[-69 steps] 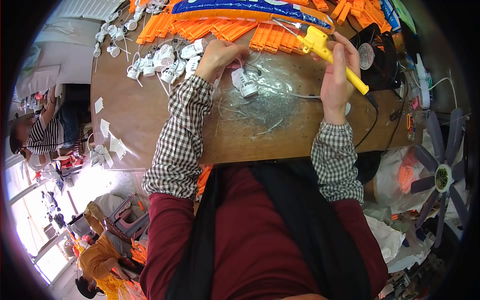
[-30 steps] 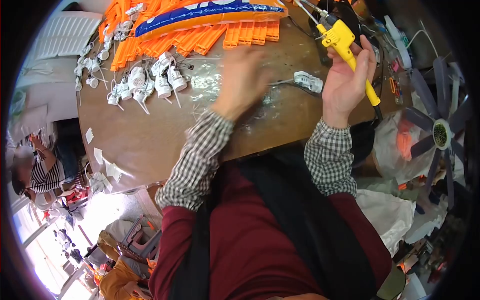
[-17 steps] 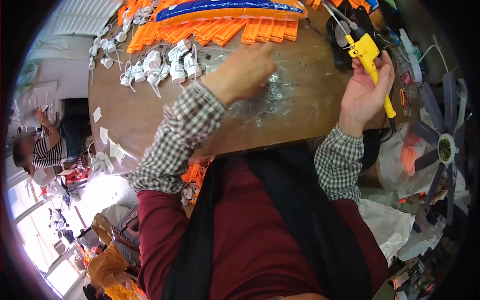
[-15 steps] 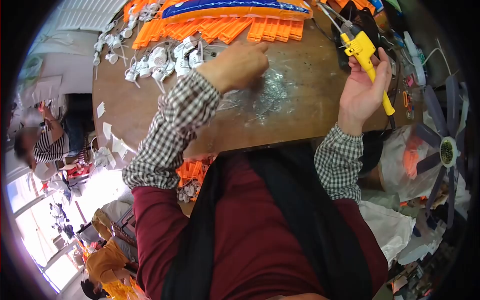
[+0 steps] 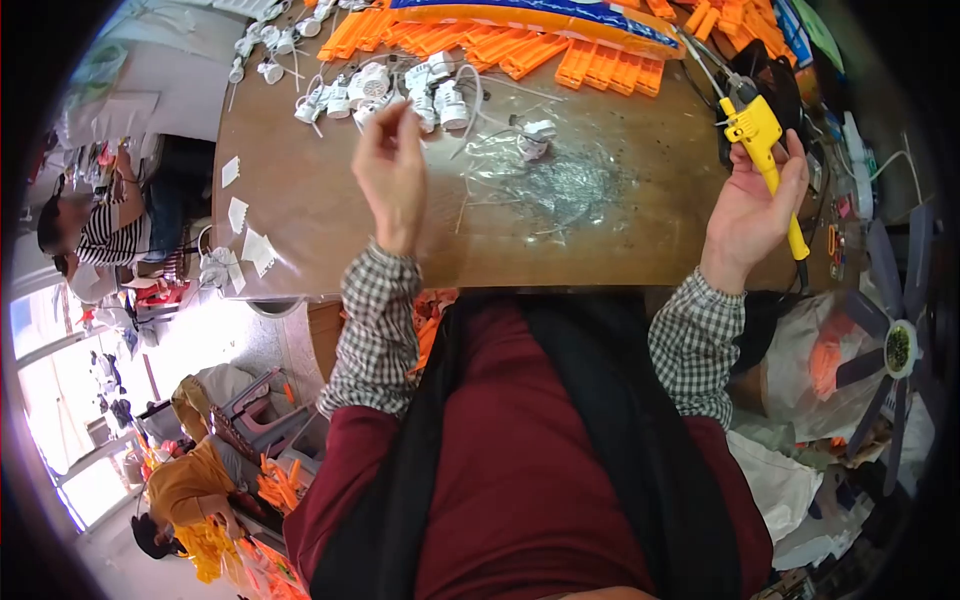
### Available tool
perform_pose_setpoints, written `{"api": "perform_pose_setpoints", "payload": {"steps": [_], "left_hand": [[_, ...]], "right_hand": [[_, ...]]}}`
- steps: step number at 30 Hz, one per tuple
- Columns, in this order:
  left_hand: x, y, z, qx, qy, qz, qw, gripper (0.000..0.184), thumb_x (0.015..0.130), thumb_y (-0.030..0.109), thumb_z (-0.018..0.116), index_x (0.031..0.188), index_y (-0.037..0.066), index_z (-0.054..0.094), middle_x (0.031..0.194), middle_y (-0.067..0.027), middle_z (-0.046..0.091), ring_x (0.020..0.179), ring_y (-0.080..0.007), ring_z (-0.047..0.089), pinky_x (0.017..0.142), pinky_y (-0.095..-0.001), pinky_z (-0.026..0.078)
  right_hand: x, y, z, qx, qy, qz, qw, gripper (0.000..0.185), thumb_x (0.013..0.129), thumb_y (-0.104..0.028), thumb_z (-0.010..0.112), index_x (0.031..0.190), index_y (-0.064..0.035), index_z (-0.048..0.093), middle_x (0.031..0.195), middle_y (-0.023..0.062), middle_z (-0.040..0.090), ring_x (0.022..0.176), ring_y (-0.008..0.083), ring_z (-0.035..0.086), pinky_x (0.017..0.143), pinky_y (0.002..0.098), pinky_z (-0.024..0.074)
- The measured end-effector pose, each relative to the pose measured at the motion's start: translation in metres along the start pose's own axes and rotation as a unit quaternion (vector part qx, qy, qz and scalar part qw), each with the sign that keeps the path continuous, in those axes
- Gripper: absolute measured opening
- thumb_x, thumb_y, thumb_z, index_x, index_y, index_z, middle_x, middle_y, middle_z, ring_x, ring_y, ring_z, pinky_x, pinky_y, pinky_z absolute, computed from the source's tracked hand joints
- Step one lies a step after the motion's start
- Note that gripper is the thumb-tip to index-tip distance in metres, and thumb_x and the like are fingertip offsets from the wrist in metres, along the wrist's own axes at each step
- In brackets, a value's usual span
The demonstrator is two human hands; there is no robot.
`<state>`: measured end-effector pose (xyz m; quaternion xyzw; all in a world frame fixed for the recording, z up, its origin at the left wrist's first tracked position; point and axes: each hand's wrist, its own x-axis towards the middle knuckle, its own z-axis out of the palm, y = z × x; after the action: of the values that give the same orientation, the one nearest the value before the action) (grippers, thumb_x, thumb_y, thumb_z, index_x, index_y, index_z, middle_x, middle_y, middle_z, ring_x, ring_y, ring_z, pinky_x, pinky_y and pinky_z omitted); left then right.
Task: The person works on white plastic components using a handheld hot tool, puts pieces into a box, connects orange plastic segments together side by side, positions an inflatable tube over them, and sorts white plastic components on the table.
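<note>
My right hand (image 5: 755, 205) holds a yellow soldering gun (image 5: 765, 150), loosely cradled between thumb and fingers, its tip end pointing up and away. My left hand (image 5: 390, 185) is raised over the table, just on the near side of a cluster of white round parts with wires (image 5: 370, 85). Its thumb and fingers stand apart, slightly blurred, and I see nothing between them. A single white part with a wire (image 5: 536, 140) lies on a shiny, speckled patch (image 5: 570, 195) of the table between my hands.
Orange plastic pieces (image 5: 610, 68) lie in rows at the back, under an orange-and-blue bag (image 5: 540, 22). Paper scraps (image 5: 257, 252) are at the left edge. A fan (image 5: 900, 348) stands at the right. Other people sit at the left, one in a striped top (image 5: 120, 225).
My left hand has drawn back leftward from over the speckled patch, where a white part now shows. My right hand still holds the soldering gun. The whole view has shifted slightly.
</note>
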<state>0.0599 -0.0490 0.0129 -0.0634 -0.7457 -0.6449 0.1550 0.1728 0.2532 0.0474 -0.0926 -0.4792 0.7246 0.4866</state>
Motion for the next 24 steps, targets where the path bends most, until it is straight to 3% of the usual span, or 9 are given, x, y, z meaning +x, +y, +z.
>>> {"api": "perform_pose_setpoints", "payload": {"steps": [8, 10, 12, 13, 14, 15, 16, 18, 24], "left_hand": [[-0.016, -0.023, 0.019, 0.031, -0.066, -0.003, 0.997, 0.011, 0.090, 0.004, 0.067, 0.101, 0.002, 0.067, 0.094, -0.0067, 0.070, 0.083, -0.0127, 0.064, 0.072, -0.0263, 0.050], [0.019, 0.003, 0.026, 0.081, -0.045, 0.127, 0.988, 0.010, 0.090, 0.005, 0.068, 0.099, 0.001, 0.067, 0.093, -0.0079, 0.071, 0.083, -0.0144, 0.066, 0.073, -0.0271, 0.051], [0.055, 0.023, 0.035, 0.083, -0.188, 0.150, 0.967, 0.032, 0.095, 0.030, 0.068, 0.102, -0.001, 0.068, 0.092, -0.0105, 0.073, 0.086, -0.0170, 0.069, 0.076, -0.0291, 0.052], [0.072, 0.031, 0.045, 0.081, -0.186, 0.149, 0.968, 0.032, 0.095, 0.030, 0.068, 0.102, -0.001, 0.068, 0.092, -0.0105, 0.073, 0.086, -0.0170, 0.069, 0.076, -0.0291, 0.052], [0.089, 0.038, 0.057, 0.226, -0.346, 0.089, 0.906, 0.044, 0.094, 0.042, 0.065, 0.102, -0.001, 0.068, 0.090, -0.0111, 0.073, 0.083, -0.0186, 0.069, 0.076, -0.0307, 0.053], [0.098, 0.040, 0.069, 0.358, -0.487, 0.025, 0.796, 0.056, 0.093, 0.054, 0.063, 0.102, -0.001, 0.068, 0.088, -0.0117, 0.073, 0.080, -0.0201, 0.070, 0.075, -0.0322, 0.054], [0.100, 0.039, 0.080, 0.355, -0.486, 0.026, 0.798, 0.056, 0.093, 0.054, 0.063, 0.102, -0.001, 0.068, 0.088, -0.0117, 0.073, 0.080, -0.0201, 0.070, 0.075, -0.0322, 0.054], [0.099, 0.039, 0.097, 0.445, -0.597, -0.014, 0.668, 0.071, 0.090, 0.068, 0.055, 0.098, -0.001, 0.072, 0.074, -0.0099, 0.073, 0.076, -0.0198, 0.071, 0.080, -0.0349, 0.055], [0.104, 0.024, 0.098, 0.382, -0.657, -0.016, 0.650, 0.044, 0.091, 0.048, 0.068, 0.106, 0.006, 0.073, 0.087, -0.0039, 0.075, 0.077, -0.0122, 0.066, 0.065, -0.0268, 0.048]], "right_hand": [[-0.013, 0.014, 0.023, 0.032, -0.037, 0.057, 0.997, 0.040, 0.106, -0.029, 0.046, 0.131, 0.0021, 0.051, 0.118, 0.0155, 0.063, 0.101, 0.0233, 0.061, 0.084, 0.0365, 0.0497], [-0.016, 0.015, 0.027, 0.036, -0.041, 0.063, 0.997, 0.040, 0.106, -0.029, 0.046, 0.130, 0.0018, 0.052, 0.120, 0.0147, 0.063, 0.102, 0.0225, 0.061, 0.084, 0.0362, 0.0499], [-0.019, 0.015, 0.031, 0.035, -0.046, 0.063, 0.996, 0.039, 0.106, -0.029, 0.047, 0.130, 0.0012, 0.052, 0.120, 0.0136, 0.063, 0.102, 0.0219, 0.061, 0.084, 0.0360, 0.0501], [-0.020, 0.015, 0.033, 0.032, -0.046, 0.064, 0.996, 0.038, 0.106, -0.029, 0.047, 0.129, 0.0010, 0.053, 0.120, 0.0135, 0.063, 0.102, 0.0220, 0.061, 0.084, 0.0360, 0.0502], [-0.020, 0.014, 0.036, 0.031, -0.046, 0.065, 0.996, 0.038, 0.106, -0.029, 0.047, 0.129, 0.0008, 0.053, 0.119, 0.0133, 0.063, 0.102, 0.0222, 0.061, 0.084, 0.0361, 0.0504], [-0.021, 0.014, 0.038, 0.030, -0.048, 0.063, 0.996, 0.038, 0.106, -0.029, 0.047, 0.129, 0.0008, 0.053, 0.119, 0.0133, 0.063, 0.102, 0.0222, 0.061, 0.084, 0.0361, 0.0504], [-0.021, 0.013, 0.039, 0.032, -0.048, 0.063, 0.996, 0.038, 0.106, -0.029, 0.047, 0.129, 0.0008, 0.053, 0.119, 0.0136, 0.063, 0.102, 0.0223, 0.061, 0.084, 0.0364, 0.0506], [-0.020, 0.011, 0.038, 0.032, -0.047, 0.061, 0.997, 0.038, 0.106, -0.029, 0.047, 0.129, 0.0008, 0.053, 0.119, 0.0139, 0.063, 0.103, 0.0225, 0.062, 0.084, 0.0366, 0.0508], [-0.022, 0.013, 0.031, 0.030, -0.046, 0.050, 0.997, 0.037, 0.106, -0.028, 0.047, 0.128, 0.0003, 0.053, 0.118, 0.0143, 0.064, 0.102, 0.0230, 0.062, 0.084, 0.0365, 0.0513]]}}
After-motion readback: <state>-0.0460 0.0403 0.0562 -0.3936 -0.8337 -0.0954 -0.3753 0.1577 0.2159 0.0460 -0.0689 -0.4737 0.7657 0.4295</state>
